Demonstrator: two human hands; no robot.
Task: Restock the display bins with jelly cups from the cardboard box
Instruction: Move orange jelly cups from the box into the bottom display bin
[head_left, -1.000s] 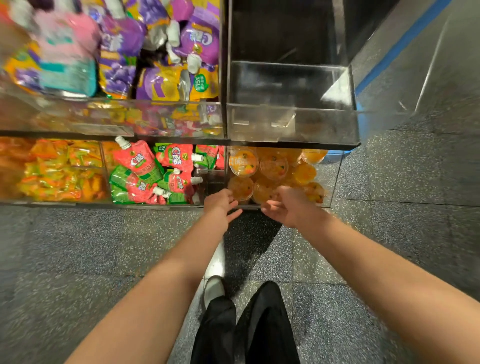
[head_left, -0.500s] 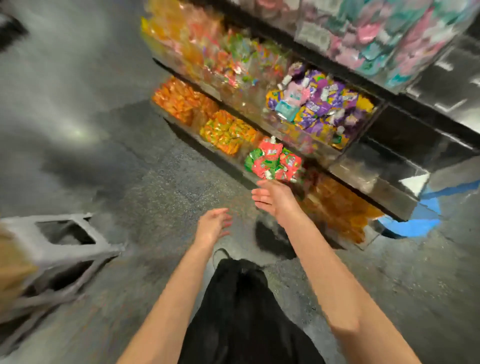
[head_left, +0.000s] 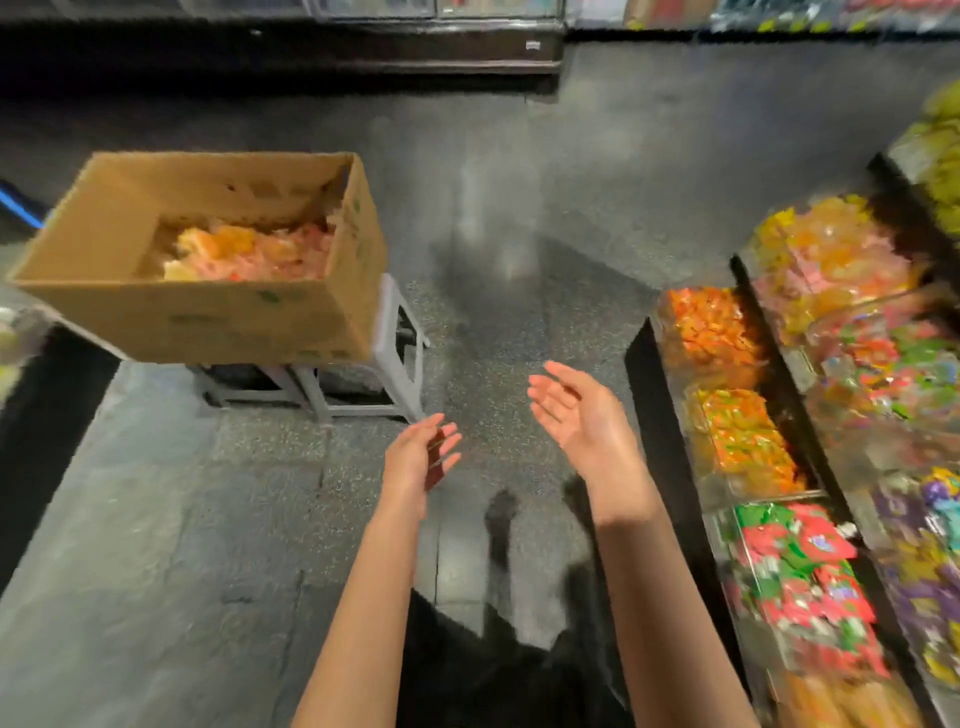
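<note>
Here both hands hang over the dark speckled floor (head_left: 519, 322), holding nothing. The left hand (head_left: 418, 460) has its fingers relaxed and only slightly bent, pointing ahead and to the right. The right hand (head_left: 576, 413) is turned palm up and inward, its fingers straight and spread a little, pointing toward the left. The two hands are apart from each other, with bare floor between them.

The cardboard box (head_left: 208, 312) sits up and to the left of the hands, well apart from them, open at the top and resting on a grey stool (head_left: 395, 358). Inside it lies a heap of orange and pinkish jelly cups (head_left: 249, 252); the picture is blurred there, so they are probably cups, but single ones cannot be made out.

Along the right edge run the clear display bins (head_left: 727, 410) in stepped rows. The lower row holds orange packets (head_left: 706, 322), then orange and green packets (head_left: 748, 441), then red and green pouches (head_left: 800, 566). Behind them, higher bins hold mixed yellow, pink and purple sweets (head_left: 831, 249). The right hand is nearer to these bins than to the box. Dark trousers (head_left: 467, 675) show at the bottom between the forearms.
</note>
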